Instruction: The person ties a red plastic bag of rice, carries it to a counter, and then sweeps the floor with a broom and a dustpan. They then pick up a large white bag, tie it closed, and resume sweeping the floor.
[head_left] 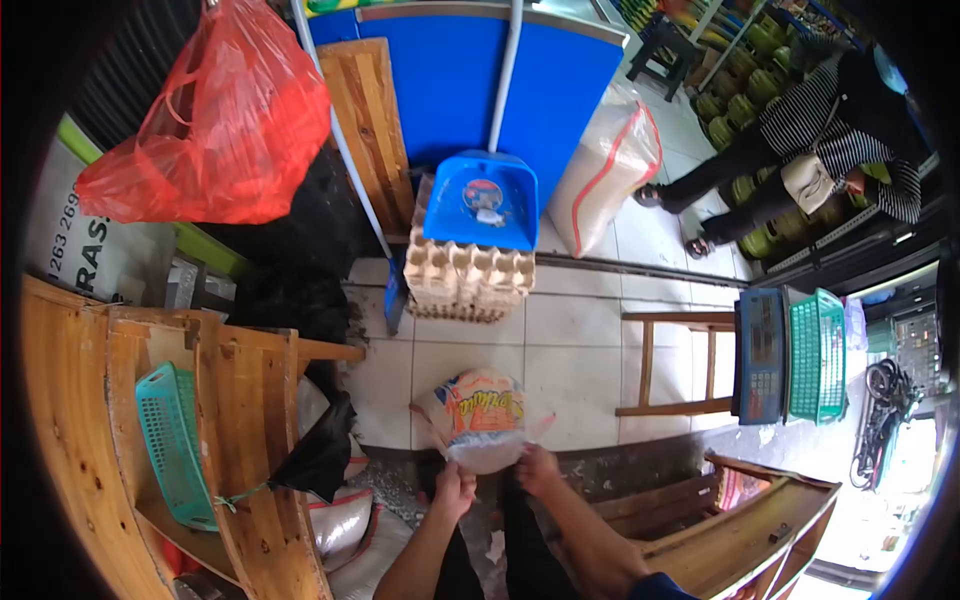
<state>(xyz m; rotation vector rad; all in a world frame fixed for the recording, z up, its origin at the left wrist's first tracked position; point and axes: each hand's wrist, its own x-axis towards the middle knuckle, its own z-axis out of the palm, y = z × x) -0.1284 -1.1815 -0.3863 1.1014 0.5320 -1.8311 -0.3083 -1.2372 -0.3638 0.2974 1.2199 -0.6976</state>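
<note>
A plump sack (pixel 480 408) with orange and yellow print rests on the tiled floor in front of my feet. Its near end is pale and partly see-through. My left hand (pixel 456 488) is closed on the near left edge of the sack. On the other side, my right hand (pixel 538 471) grips the near right corner. The contents of the sack cannot be made out clearly.
Stacked egg trays (pixel 470 280) carry a blue dustpan (pixel 485 200). Wooden shelving (pixel 250 400) stands left, a scale (pixel 762 355) and green basket (pixel 818 355) right. A large white sack (pixel 605 175) leans behind; a person (pixel 820 140) stands back right. A red plastic bag (pixel 230 120) hangs upper left.
</note>
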